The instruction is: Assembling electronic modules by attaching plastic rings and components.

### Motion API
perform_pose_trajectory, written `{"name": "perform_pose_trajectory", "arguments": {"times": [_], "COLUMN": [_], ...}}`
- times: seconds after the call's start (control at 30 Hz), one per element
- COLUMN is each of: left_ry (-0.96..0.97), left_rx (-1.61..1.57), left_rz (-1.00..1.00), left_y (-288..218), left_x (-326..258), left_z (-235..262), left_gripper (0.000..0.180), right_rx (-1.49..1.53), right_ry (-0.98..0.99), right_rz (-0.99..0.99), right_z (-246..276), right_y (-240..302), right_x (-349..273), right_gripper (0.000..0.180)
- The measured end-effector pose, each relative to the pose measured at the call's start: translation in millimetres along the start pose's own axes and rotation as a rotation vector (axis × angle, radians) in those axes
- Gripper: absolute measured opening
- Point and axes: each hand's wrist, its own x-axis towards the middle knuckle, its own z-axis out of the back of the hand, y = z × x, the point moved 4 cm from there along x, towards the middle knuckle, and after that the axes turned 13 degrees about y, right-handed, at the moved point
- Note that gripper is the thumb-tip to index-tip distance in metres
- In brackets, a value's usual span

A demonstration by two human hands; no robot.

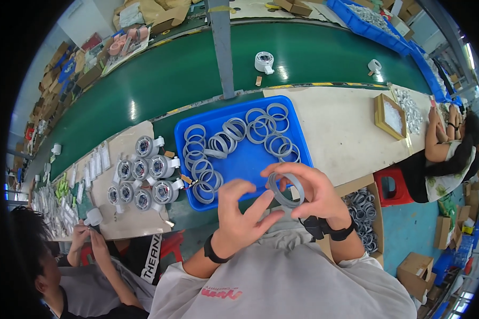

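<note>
The person wears a light grey short-sleeved shirt with a small red-pink print on the chest, below and left of the left wrist. Both hands are bare, with no gloves or rings visible. On the left hand, a slim black band circles the wrist. On the right hand, a broader black strap wraps the wrist, with a bulkier black clasp or device on the side toward the left hand. The forearms are uncovered.
</note>
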Motion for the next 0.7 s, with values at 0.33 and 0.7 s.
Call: {"name": "perform_pose_trajectory", "arguments": {"times": [0.33,0.7], "left_ry": [0.158,-0.064], "left_rx": [0.007,-0.309], "left_rz": [-0.098,0.221], "left_y": [9.8,44.2], "left_x": [10.1,-19.1], "left_z": [-5.4,7.9], "left_gripper": [0.07,0.065], "right_rx": [-0.231,-1.287], "right_ry": [0.201,-0.044], "right_rz": [-0.14,-0.554], "right_z": [-8.9,155.7], "right_y": [7.9,91.2], "right_x": [2.5,127.8], "right_gripper": [0.075,0.055]}}
